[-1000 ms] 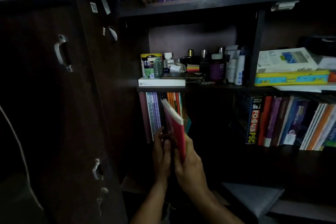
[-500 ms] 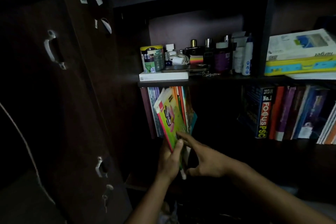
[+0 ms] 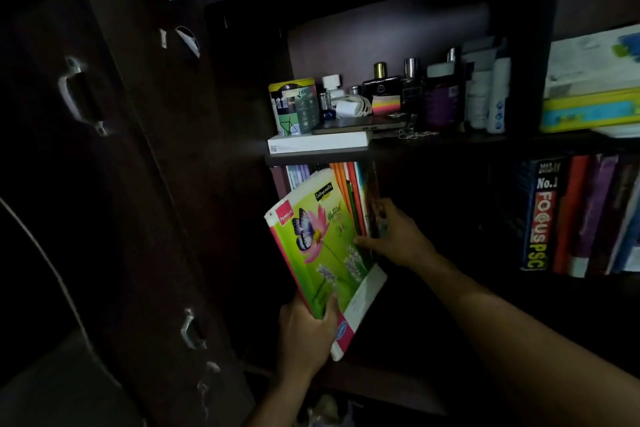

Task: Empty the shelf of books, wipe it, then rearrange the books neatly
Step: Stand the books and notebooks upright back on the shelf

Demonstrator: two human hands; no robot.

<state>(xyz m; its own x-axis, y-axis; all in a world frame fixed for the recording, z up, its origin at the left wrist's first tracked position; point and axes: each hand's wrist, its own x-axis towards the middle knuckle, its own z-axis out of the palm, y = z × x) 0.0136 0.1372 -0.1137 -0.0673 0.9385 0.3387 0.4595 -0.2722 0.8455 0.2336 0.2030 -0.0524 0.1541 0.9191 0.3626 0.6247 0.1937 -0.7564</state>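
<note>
Left hand (image 3: 304,333) gripping the lower corner of a thin green butterfly-and-flower softcover notebook (image 3: 325,253) tilted out in front of the dim lower shelf; right hand (image 3: 394,239) curled round the edge of the upright row of thin orange and red books (image 3: 353,198) behind it. Probably light, floppy and glossy, hence liable to sag or slip; best held near the spine, several together.

Open gap (image 3: 440,218) right of upright books (image 3: 353,198); shelf board (image 3: 450,146) overhead.
</note>
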